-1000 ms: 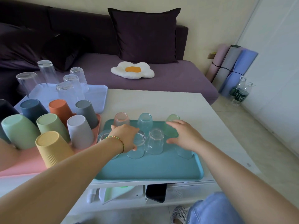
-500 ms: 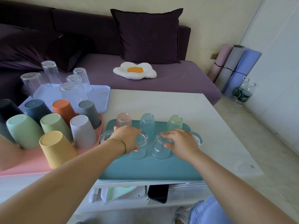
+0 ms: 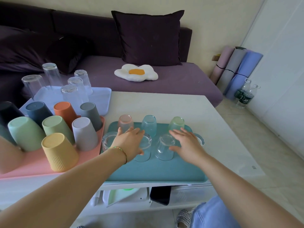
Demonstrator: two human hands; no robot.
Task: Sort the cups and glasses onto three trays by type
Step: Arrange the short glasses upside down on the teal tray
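Observation:
A teal tray (image 3: 156,171) holds upside-down short glasses: pink (image 3: 125,122), blue (image 3: 148,124) and green (image 3: 176,123) ones at the back, clear ones (image 3: 165,148) in front. My left hand (image 3: 130,143) hovers flat with spread fingers over one clear glass (image 3: 144,150). My right hand (image 3: 187,145) is spread just right of the clear ones, holding nothing. A pink tray (image 3: 32,167) at left carries several coloured plastic cups (image 3: 59,152). A pale blue tray (image 3: 100,101) behind it bears several tall clear glasses (image 3: 77,91).
All trays sit on a white low table (image 3: 181,109). A purple sofa (image 3: 181,81) with a dark cushion and an egg-shaped pillow stands behind. Rolled mats (image 3: 238,71) and bottles (image 3: 245,96) lie at right. A phone (image 3: 160,195) rests on the shelf below.
Both hands have let go of the clear glasses and opened flat. My right hand drew away rightward from the glass it held.

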